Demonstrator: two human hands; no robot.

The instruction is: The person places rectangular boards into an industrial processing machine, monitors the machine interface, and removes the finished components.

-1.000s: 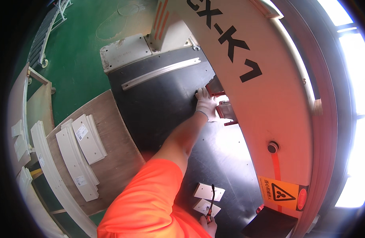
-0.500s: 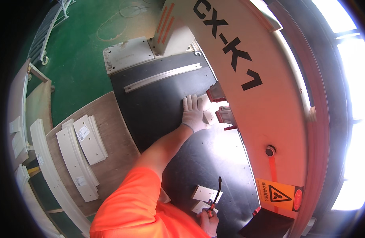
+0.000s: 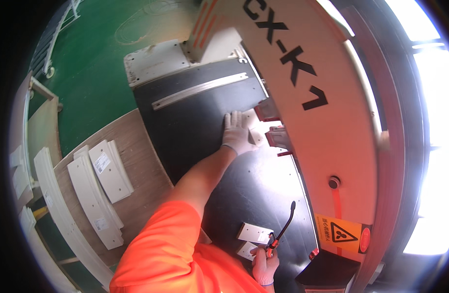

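Observation:
My left hand (image 3: 238, 135), in a pale glove, lies flat with its fingers stretched out at the left edge of a pale board piece (image 3: 255, 137) on the black tabletop (image 3: 195, 127). The piece's far side reaches toward two red-edged grey blocks on the machine. Near the bottom, my gloved right hand (image 3: 265, 266) is wrapped round an air blow gun (image 3: 273, 244) with a red body and a long curved black nozzle tilted up to the right. Beside it lie two small pale drilled blocks (image 3: 255, 233), the nearer one partly behind my hand.
A tall machine housing (image 3: 332, 161) with a warning label (image 3: 338, 234) borders the table on the right. A slightly curved pale strip (image 3: 200, 91) lies on the far tabletop. Curved pale boards (image 3: 95, 205) are stacked on a wooden surface (image 3: 146, 195) at left.
My right hand has moved up and to the right with the blow gun, whose nozzle now leans further right. The left hand stays about where it was at the board piece.

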